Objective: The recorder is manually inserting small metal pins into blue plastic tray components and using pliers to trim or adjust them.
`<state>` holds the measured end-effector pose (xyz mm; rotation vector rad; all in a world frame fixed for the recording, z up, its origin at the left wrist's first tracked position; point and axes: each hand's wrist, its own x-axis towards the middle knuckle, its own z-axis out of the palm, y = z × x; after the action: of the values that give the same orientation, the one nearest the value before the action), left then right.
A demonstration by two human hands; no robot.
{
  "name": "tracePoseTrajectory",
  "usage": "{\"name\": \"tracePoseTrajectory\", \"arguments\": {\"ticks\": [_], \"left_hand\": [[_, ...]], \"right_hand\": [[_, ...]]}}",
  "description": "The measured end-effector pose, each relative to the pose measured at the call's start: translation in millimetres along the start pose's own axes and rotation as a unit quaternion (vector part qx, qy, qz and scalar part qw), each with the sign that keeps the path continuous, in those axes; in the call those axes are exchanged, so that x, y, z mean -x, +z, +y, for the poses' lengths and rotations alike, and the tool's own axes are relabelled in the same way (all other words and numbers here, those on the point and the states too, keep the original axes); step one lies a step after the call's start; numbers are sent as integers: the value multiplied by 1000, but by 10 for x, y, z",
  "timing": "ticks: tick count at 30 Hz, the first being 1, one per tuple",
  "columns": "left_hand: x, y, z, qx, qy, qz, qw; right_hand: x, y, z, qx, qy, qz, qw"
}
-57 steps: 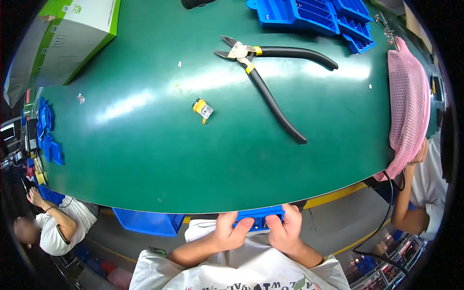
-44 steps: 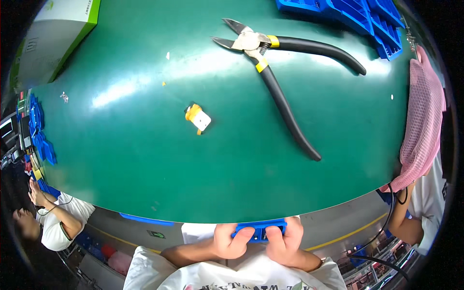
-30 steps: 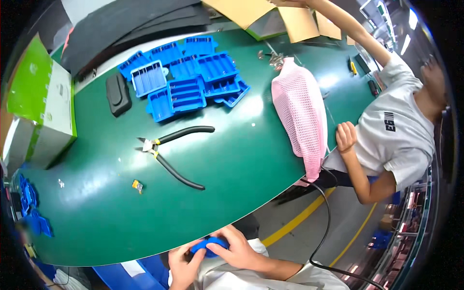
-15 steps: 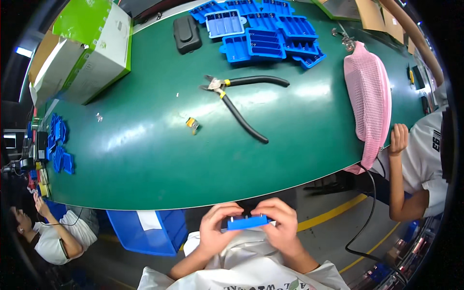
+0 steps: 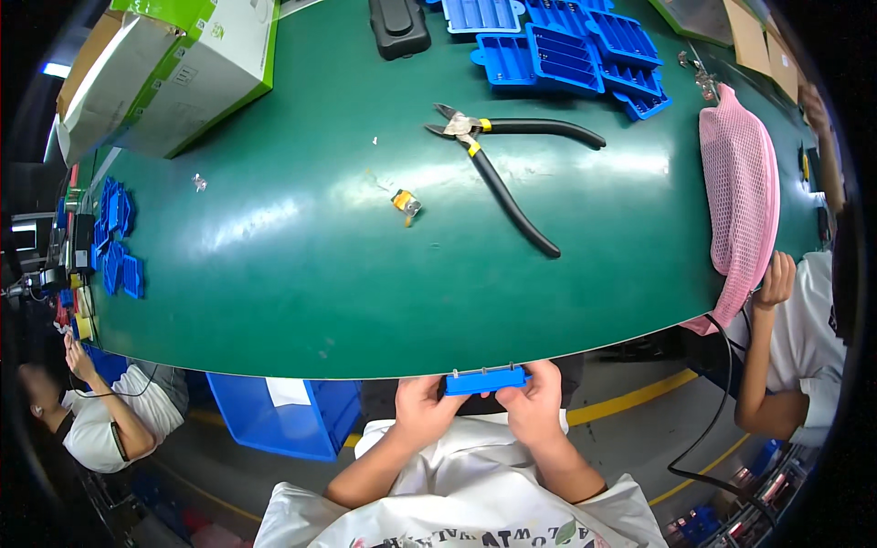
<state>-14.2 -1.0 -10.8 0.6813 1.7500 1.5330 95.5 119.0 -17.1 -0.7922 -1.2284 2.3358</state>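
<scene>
Both my hands hold one blue plastic battery case (image 5: 485, 380) at the front edge of the table. Small metal pieces stick up along its top side. My left hand (image 5: 426, 408) grips its left end, and my right hand (image 5: 534, 402) has its thumb on the right end. Some of the fingertips are hidden behind the case. Beyond it on the green table (image 5: 338, 292) lie splayed diagonal cutters (image 5: 498, 164) with black handles. A small yellow and silver part (image 5: 406, 204) rests left of the cutters.
Several blue battery cases (image 5: 566, 59) are piled at the back, beside a black case (image 5: 399, 27). More blue pieces (image 5: 114, 237) lie far left, near a green-white carton (image 5: 215, 78). A pink mesh pouch (image 5: 738, 196) sits right. A blue bin (image 5: 274, 416) stands below; people sit on both sides.
My hands have tilted the battery case, so more of its metal pieces show along the top. The view has shifted, with the table things now higher and farther right.
</scene>
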Motion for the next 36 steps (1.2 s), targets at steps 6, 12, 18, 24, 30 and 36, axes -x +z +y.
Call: {"name": "tracePoseTrajectory", "arguments": {"ticks": [6, 12, 18, 24, 30, 36], "left_hand": [[-24, 111, -48, 212, 69, 34, 974], [-69, 263, -56, 212, 37, 105, 971], [-60, 332, -182, 198, 41, 146, 968], [-79, 340, -164, 161, 53, 160, 972], [-87, 222, -164, 67, 135, 67, 986], [-18, 242, -142, 229, 42, -25, 972]], "right_hand": [[-56, 53, -56, 163, -73, 28, 983], [-127, 90, 56, 159, -133, 18, 978], [-100, 82, 139, 185, -144, 41, 971], [-115, 122, 137, 164, -156, 49, 973], [-154, 45, 63, 159, -180, -10, 971], [-84, 49, -83, 130, -105, -43, 985]]}}
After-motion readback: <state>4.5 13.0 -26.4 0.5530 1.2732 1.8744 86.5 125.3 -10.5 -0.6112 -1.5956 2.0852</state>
